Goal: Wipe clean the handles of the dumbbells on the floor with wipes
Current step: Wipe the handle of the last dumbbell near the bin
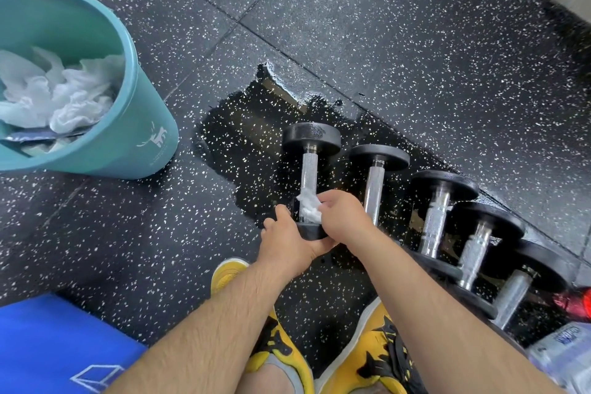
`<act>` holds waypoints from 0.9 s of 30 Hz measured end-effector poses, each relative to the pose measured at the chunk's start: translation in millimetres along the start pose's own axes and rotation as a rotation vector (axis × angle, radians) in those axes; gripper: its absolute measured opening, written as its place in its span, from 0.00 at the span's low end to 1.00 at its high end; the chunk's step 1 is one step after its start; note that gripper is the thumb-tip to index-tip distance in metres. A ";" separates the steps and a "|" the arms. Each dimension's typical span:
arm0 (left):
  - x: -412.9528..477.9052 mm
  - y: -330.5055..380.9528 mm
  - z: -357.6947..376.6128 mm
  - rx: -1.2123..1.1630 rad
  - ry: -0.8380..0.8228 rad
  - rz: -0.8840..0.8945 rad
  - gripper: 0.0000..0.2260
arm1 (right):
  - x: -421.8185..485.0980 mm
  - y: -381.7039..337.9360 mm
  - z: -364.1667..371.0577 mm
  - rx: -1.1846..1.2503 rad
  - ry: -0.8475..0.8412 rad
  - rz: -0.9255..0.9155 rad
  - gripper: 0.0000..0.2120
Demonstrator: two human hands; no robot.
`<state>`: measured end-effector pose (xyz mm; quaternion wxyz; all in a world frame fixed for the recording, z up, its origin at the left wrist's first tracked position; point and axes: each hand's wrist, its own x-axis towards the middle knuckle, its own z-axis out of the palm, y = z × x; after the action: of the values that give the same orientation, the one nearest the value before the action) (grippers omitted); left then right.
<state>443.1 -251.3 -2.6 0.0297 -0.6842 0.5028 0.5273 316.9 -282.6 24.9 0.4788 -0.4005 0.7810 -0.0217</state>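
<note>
Across the frame runs the speckled floor, with a teal bin of crumpled wipes at the upper left. A row of dumbbells runs from centre to lower right. Your left hand curls round the leftmost dumbbell at its near weight. Your right hand pinches a white wipe against its handle.

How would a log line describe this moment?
left hand grips dumbbell end | right hand holds wipe on handle
</note>
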 end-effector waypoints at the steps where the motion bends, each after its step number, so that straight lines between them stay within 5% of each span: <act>1: -0.8 0.3 -0.4 0.000 0.003 0.003 0.49 | 1.2 -0.5 -1.1 0.019 -0.014 0.015 0.13; 7: -0.5 -0.5 0.3 -0.007 0.011 0.004 0.47 | 22.6 -20.2 2.1 0.092 -0.112 0.186 0.12; 9: -0.1 -0.9 0.0 -0.006 0.012 0.007 0.46 | 31.5 -21.0 4.3 0.023 -0.181 0.223 0.31; 11: -0.3 -0.9 0.1 -0.004 0.012 0.009 0.45 | 31.4 -16.9 6.3 -0.225 -0.235 0.110 0.38; 13: -1.0 0.0 0.4 0.002 0.013 0.006 0.45 | 28.5 -19.4 -3.1 -0.339 -0.238 0.026 0.32; 15: -1.1 0.9 0.0 0.011 0.013 0.004 0.45 | 25.8 -17.2 -11.0 -0.095 -0.174 0.224 0.16; 16: -1.2 1.3 -0.6 0.009 0.011 0.003 0.44 | 22.4 -9.3 -7.6 -0.014 -0.133 0.173 0.06; 20: -1.6 0.8 -1.9 -0.044 -0.010 -0.003 0.42 | 12.8 -2.6 4.4 -0.154 -0.022 0.062 0.19; 23: -2.1 0.9 -2.2 -0.030 -0.002 0.000 0.40 | 20.4 -18.5 15.7 -0.199 0.072 0.081 0.15; 27: -2.2 0.8 -2.8 -0.008 0.005 0.010 0.38 | 31.1 -29.0 31.6 -0.205 0.120 0.120 0.23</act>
<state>444.6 -251.9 0.7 0.0233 -0.6832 0.5042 0.5278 351.7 -311.3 -2.8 0.3882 -0.3978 0.8289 0.0631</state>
